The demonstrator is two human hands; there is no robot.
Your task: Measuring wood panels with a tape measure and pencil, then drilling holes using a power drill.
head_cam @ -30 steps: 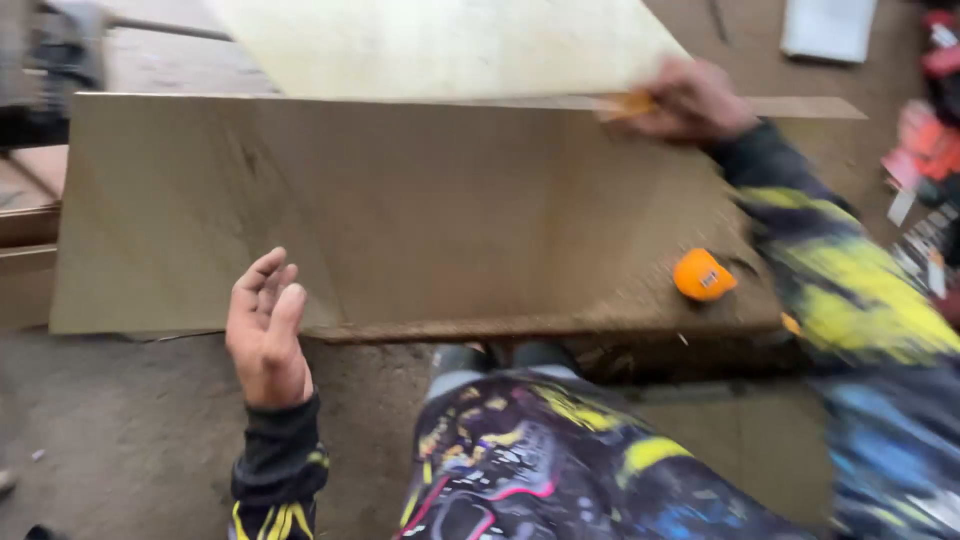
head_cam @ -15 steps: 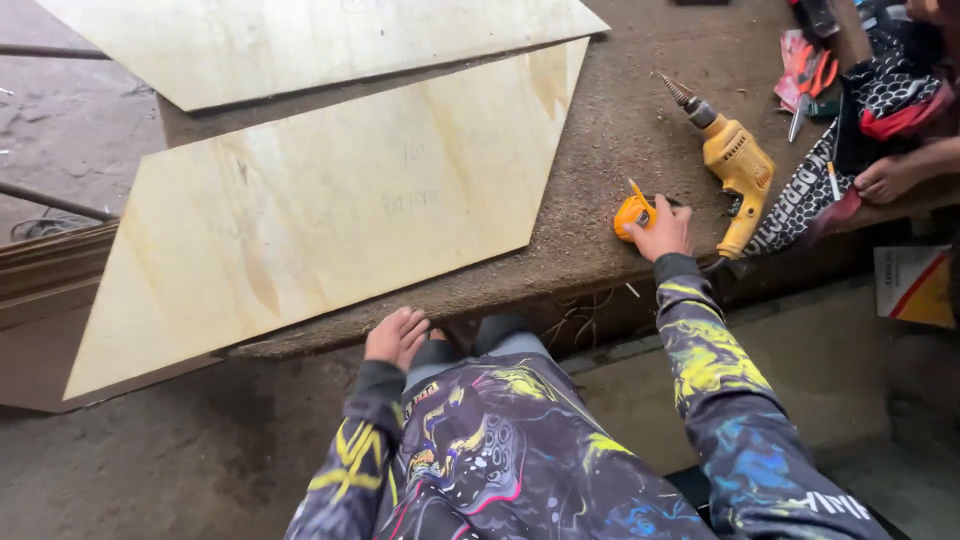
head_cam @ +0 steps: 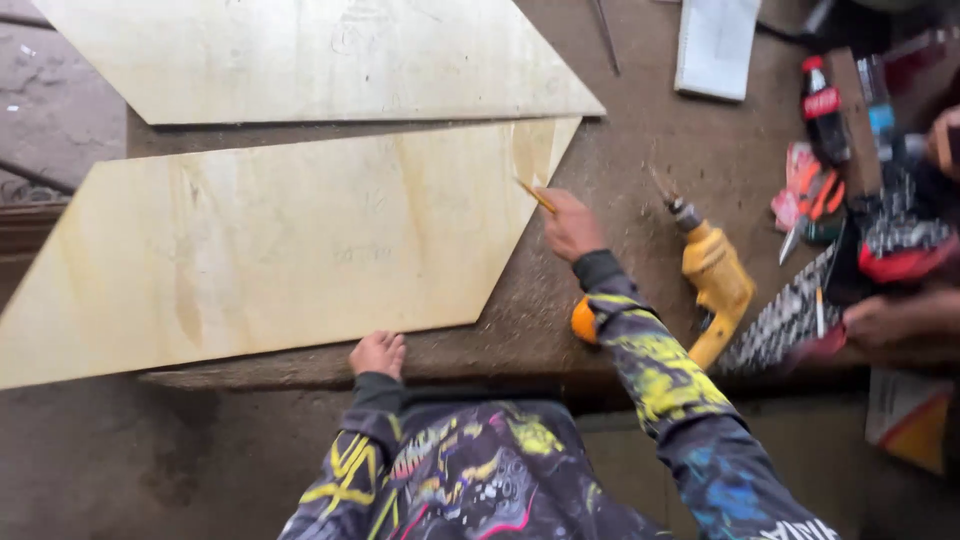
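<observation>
A pale plywood sheet (head_cam: 270, 245) with slanted ends lies on the brown workbench (head_cam: 660, 160). My right hand (head_cam: 572, 225) is shut on a yellow pencil (head_cam: 536, 195) whose tip sits at the sheet's right slanted edge. My left hand (head_cam: 378, 354) rests fingers-down on the bench's front edge, just below the sheet, holding nothing. An orange tape measure (head_cam: 583, 320) lies on the bench, partly hidden under my right forearm.
A second plywood sheet (head_cam: 310, 55) lies behind the first. A yellow power drill (head_cam: 712, 275) lies right of my arm. Farther right are pliers (head_cam: 815, 200), a dark bottle (head_cam: 824, 110), a white pad (head_cam: 716, 45) and another person's hand (head_cam: 890, 320).
My right hand left the tape measure and moved up-left to the sheet's slanted edge, now holding a pencil. My left hand stays on the bench's front edge.
</observation>
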